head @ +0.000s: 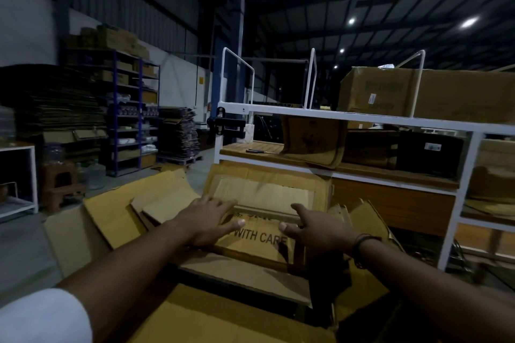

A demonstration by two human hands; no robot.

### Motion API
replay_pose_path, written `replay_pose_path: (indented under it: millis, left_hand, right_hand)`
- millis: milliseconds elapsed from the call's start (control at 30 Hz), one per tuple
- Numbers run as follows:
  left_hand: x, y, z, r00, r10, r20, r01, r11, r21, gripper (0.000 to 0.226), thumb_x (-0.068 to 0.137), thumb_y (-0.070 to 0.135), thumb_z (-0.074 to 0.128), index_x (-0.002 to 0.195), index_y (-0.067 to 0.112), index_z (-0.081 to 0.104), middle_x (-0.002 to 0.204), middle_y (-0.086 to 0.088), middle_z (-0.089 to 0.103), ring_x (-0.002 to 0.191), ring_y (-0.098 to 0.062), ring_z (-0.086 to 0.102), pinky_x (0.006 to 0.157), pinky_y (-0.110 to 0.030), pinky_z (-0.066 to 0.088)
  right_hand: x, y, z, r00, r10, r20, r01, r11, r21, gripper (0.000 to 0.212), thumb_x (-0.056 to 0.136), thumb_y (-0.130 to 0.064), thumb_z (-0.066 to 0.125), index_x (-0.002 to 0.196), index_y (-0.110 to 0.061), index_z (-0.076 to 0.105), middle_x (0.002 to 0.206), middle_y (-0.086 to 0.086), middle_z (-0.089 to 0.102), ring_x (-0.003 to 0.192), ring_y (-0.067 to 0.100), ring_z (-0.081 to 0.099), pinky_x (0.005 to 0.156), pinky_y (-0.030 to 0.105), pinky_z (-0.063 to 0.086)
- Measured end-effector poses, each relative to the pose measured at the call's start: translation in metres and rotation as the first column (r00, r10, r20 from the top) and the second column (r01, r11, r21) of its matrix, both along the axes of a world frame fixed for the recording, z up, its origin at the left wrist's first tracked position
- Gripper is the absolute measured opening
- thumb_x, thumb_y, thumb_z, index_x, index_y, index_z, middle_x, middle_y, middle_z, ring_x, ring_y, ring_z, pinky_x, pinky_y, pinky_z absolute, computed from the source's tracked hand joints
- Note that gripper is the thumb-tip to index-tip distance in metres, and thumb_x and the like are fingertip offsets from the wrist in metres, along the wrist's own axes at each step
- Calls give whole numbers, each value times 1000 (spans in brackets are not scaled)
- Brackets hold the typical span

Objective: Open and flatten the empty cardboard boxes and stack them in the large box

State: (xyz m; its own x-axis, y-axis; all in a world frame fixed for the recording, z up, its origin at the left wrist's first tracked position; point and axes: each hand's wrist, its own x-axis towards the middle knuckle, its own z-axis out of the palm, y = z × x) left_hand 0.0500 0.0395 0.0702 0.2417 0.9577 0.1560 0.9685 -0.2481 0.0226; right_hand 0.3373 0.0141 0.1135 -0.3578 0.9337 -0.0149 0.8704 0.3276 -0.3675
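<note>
A brown cardboard box (262, 198) printed "WITH CARE" lies opened in front of me, its far flap standing up. My left hand (207, 220) rests palm down on its left part, fingers spread. On the right part lies my right hand (315, 228), fingers apart, thumb pointing inward. Neither hand grips the cardboard. The box lies over the large box (223, 317), whose wide flaps (111, 220) spread out left and toward me. Flattened pieces (161, 203) lie to the left under my left forearm.
A white metal workbench (348, 117) with a wooden shelf stands just behind the box, holding a folded carton (312, 142) and dark cases. A big carton (418, 92) sits on top. Blue shelving (131, 108) and stacks of flat cardboard (178, 131) fill the left background.
</note>
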Motion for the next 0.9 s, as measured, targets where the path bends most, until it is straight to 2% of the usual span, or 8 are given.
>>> replay_pose_path:
  millis: [100,200,300,433,533,633,733,900]
  left_hand:
    - [0,2,11,998,-8,58,0,990,144,87,86,89,10,154,40,36,137,-5,51,132,-26,42,105,-44,40]
    - [-5,-3,31,943,-78,323,12,979,203,94,79,95,11,110,33,73,95,8,68,91,-11,64,78,-35,52]
    - [-6,-5,40,935,-102,339,61,990,127,69,94,78,39,74,24,77,68,3,72,62,-10,68,67,-38,56]
    - [-12,-1,20,991,29,132,-9,989,-149,61,90,79,48,105,25,73,101,4,73,88,-11,67,83,-36,56]
    - [-23,-5,-4,991,134,10,-126,950,-284,78,85,88,41,137,33,59,141,-2,58,122,-20,56,102,-43,47]
    - [-33,-12,-21,978,206,22,-196,955,-224,90,84,91,25,152,35,44,165,-8,29,150,-31,24,118,-48,25]
    - [-39,-17,-37,962,264,74,-249,954,-169,126,61,105,-2,160,35,32,173,-10,1,158,-34,-5,125,-51,0]
    - [-39,-15,-48,960,278,6,-275,951,-138,143,43,104,-23,153,41,44,172,-14,-8,157,-36,-12,125,-51,-5]
  right_hand:
    - [0,-3,-1,967,18,-252,-17,1000,7,74,103,-57,46,163,-28,13,128,-7,65,95,4,62,73,20,49]
    - [4,-4,0,880,68,-470,-31,996,87,52,106,-51,41,151,-27,42,108,-16,64,88,2,67,75,21,54]
    - [5,-5,-10,890,150,-431,-158,987,16,37,109,-45,40,125,-24,66,99,-9,68,74,-1,64,68,20,50]
    - [2,-9,-29,973,229,30,-225,970,-88,36,98,-58,57,123,-33,64,109,-11,68,94,5,65,85,27,55]
    - [5,-10,-35,968,221,117,-199,964,-176,67,85,-77,60,139,-37,55,126,-14,61,109,5,59,97,32,53]
    - [13,-5,-45,960,139,242,-122,989,-83,96,74,-97,44,146,-34,51,148,-6,46,128,16,49,108,39,46]
    - [24,-3,-61,942,104,318,-94,995,-45,108,73,-103,27,154,-33,41,166,2,22,150,28,22,120,47,28]
    - [32,-3,-61,929,103,355,-79,994,-82,121,66,-107,18,161,-33,28,172,1,6,155,28,12,124,48,22]
